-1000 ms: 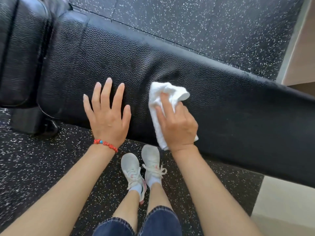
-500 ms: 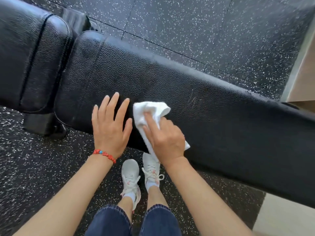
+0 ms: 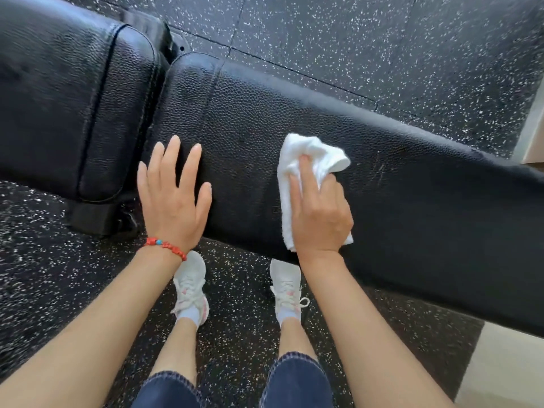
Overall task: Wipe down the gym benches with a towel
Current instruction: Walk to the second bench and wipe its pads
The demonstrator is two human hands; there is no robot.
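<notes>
A long black padded bench (image 3: 412,187) runs from the left to the lower right, with a separate seat pad (image 3: 59,107) at its left end. My right hand (image 3: 319,213) presses a folded white towel (image 3: 312,154) flat on the long pad near its front edge. My left hand (image 3: 173,195), with a red bead bracelet at the wrist, lies flat with fingers spread on the same pad, close to the gap between the two pads. It holds nothing.
Black speckled rubber flooring (image 3: 382,39) surrounds the bench. The bench's black base (image 3: 97,219) sits on the floor under the seat pad. My feet in white sneakers (image 3: 191,287) stand just in front of the bench. A pale floor strip (image 3: 506,366) lies at the lower right.
My right hand and the towel have slid right along the pad, away from my left hand. My feet have moved apart, and the view has shifted so the bench sits farther right.
</notes>
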